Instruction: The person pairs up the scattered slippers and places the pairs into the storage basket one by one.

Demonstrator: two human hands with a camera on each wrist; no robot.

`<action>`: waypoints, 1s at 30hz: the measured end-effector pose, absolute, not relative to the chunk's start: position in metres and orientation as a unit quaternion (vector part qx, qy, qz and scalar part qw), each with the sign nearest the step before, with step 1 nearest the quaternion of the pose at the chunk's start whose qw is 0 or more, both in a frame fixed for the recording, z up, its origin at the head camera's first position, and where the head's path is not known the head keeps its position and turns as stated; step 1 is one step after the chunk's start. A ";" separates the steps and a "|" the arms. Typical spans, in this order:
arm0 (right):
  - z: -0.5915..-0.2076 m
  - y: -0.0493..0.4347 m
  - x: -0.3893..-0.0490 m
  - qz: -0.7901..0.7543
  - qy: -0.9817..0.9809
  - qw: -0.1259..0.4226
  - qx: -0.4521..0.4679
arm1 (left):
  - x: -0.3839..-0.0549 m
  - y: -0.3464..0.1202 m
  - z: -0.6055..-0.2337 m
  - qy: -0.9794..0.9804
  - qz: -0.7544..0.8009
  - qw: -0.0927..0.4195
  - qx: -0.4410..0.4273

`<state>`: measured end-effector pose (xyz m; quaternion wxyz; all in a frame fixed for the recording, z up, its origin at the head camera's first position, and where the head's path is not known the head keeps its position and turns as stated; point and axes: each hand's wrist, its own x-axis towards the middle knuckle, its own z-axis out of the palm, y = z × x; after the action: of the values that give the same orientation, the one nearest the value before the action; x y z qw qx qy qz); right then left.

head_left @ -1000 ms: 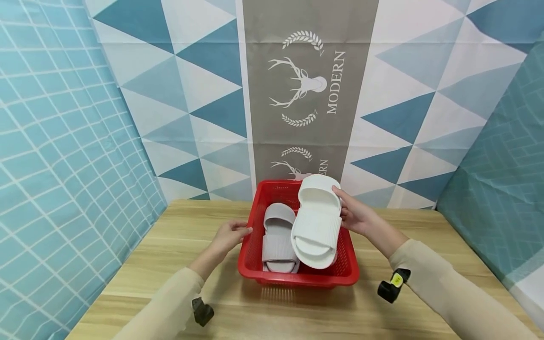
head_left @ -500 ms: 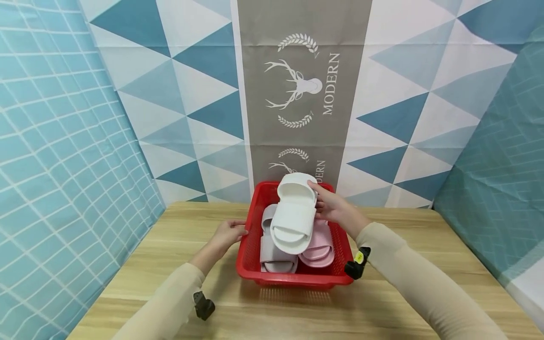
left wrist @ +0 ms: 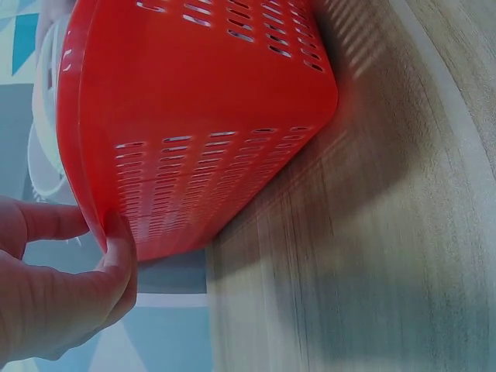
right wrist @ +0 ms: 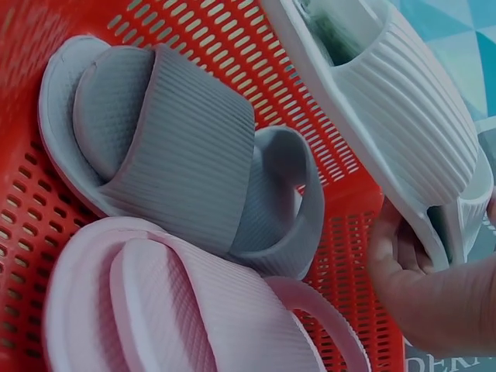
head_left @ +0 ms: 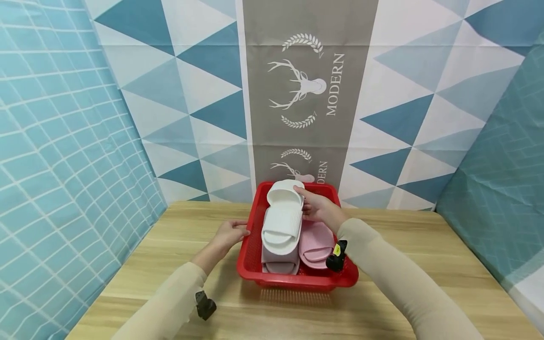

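Observation:
My right hand (head_left: 318,206) grips a white slipper (head_left: 282,223) by its far end. The slipper has a wide ribbed band and a second loop at the far end. It is tilted over a grey slipper (right wrist: 186,139) in the red basket (head_left: 293,279), and a gap shows between the two in the right wrist view. To the right, a pink slipper (head_left: 315,243) lies in the basket, partly under my right forearm. My left hand (left wrist: 70,279) pinches the basket's left rim between thumb and fingers. Much of the grey slipper is hidden in the head view.
The basket, with slotted walls, stands on a wooden table (head_left: 178,245) near its back edge. A patterned wall cloth (head_left: 204,118) hangs right behind. Blue tiled cloth (head_left: 63,141) closes the left side, and teal cloth (head_left: 488,165) the right.
My right hand has carried the white slipper leftward from over the pink slipper to over the grey one, then lower. The pink slipper has come into view. My left hand stays at the rim.

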<state>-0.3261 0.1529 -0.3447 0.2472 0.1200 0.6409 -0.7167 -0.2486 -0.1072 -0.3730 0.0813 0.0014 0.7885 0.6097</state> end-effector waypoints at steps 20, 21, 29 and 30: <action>-0.358 0.151 -0.315 -0.678 0.665 0.290 0.117 | -0.249 -0.099 -0.375 0.776 0.626 0.078 -0.006; -0.359 0.151 -0.315 -0.679 0.665 0.290 0.117 | -0.250 -0.099 -0.375 0.777 0.625 0.078 -0.009; -0.359 0.149 -0.314 -0.685 0.651 0.310 0.106 | -0.251 -0.102 -0.375 0.776 0.624 0.089 -0.021; -0.358 0.148 -0.314 -0.686 0.649 0.311 0.107 | -0.252 -0.103 -0.375 0.776 0.623 0.091 -0.021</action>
<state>-0.3136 0.1481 -0.3582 0.3112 0.1065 0.6492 -0.6858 -0.2515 -0.1029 -0.3752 0.0906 -0.0207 0.7764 0.6233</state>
